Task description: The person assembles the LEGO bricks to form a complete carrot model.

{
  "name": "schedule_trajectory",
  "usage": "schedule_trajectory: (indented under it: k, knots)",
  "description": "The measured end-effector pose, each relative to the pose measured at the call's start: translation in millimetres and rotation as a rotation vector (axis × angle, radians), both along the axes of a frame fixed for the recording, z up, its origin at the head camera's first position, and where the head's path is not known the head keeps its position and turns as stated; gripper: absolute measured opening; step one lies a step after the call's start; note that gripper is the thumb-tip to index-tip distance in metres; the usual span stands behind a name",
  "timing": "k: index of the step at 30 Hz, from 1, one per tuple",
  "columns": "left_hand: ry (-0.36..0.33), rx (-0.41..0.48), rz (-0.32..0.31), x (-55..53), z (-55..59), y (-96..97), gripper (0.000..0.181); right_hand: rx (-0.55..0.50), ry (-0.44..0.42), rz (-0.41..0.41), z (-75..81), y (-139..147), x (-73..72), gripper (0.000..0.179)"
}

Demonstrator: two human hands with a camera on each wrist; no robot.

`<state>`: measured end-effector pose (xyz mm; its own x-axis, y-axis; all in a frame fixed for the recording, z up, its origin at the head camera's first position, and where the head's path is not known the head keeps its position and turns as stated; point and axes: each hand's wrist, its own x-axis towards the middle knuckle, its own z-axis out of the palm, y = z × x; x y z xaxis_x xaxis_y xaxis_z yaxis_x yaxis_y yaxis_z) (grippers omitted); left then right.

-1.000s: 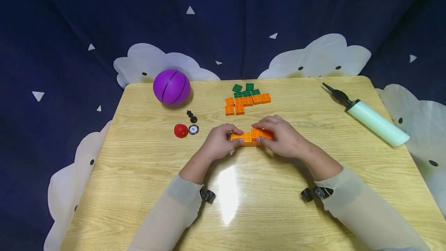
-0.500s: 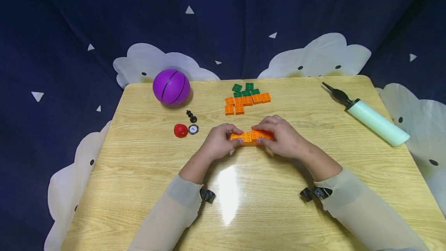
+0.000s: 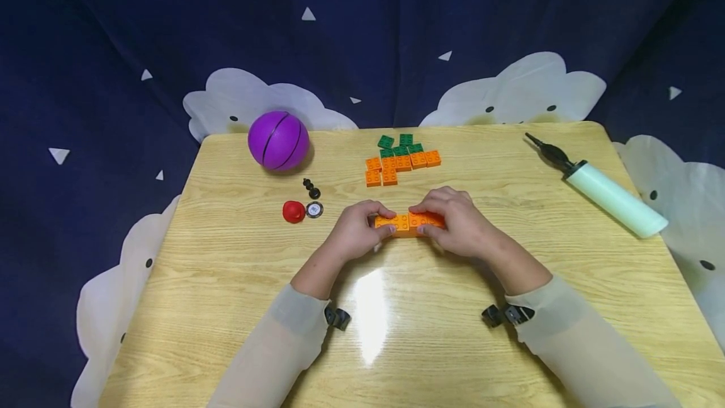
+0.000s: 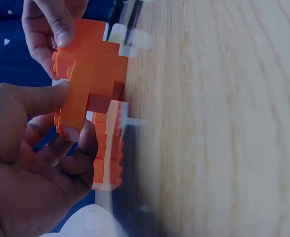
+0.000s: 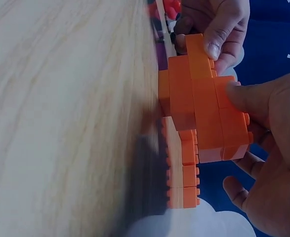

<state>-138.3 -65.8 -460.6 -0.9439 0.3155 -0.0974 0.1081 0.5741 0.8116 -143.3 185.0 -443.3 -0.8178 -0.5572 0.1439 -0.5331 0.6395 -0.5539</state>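
In the head view, a stack of orange toy building bricks (image 3: 401, 224) stands mid-table between the two hands. My left hand (image 3: 357, 230) pinches its left end, thumb on the near side and fingers behind. With thumb and fingers, my right hand (image 3: 461, 222) grips the upper brick at the right end. Both wrist views show the stack (image 4: 101, 74) from the side: a narrow base at the table, wider layers above. On the right, an extra brick (image 5: 233, 123) sits one layer higher. The fingers cover part of both ends.
Behind the hands lie loose orange bricks (image 3: 389, 176) and several green bricks (image 3: 401, 151). Left are a purple ball (image 3: 279, 141), a red cap-shaped piece (image 3: 294, 211), a round chip (image 3: 314, 209) and a small black piece (image 3: 311, 188). A hand pump (image 3: 612, 197) lies right.
The right-hand upper brick, slightly raised and tilted a second ago, now sits lower and more level on the stack. My right forearm has shifted slightly left; the left hand keeps its place.
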Motion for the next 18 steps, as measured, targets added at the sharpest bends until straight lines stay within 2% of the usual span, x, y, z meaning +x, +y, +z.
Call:
schedule_trajectory:
  k: [4,10,15,18]
  knots:
    - [-0.004,-0.008,0.005,-0.5,0.0,1.7,0.019,-0.019,-0.006,0.012,-3.2,3,-0.4,0.036]
    - [0.005,-0.014,0.006,-1.9,-0.6,2.4,0.019,-0.06,-0.081,0.013,-11.7,10,-2.7,0.048]
    - [0.003,-0.005,0.004,-1.0,-1.1,1.0,0.019,-0.02,-0.174,-0.023,-16.8,20,-1.4,0.064]
    - [0.007,-0.014,-0.007,-0.4,-0.8,-0.6,0.02,-0.002,-0.216,-0.057,-20.3,26,1.4,0.064]
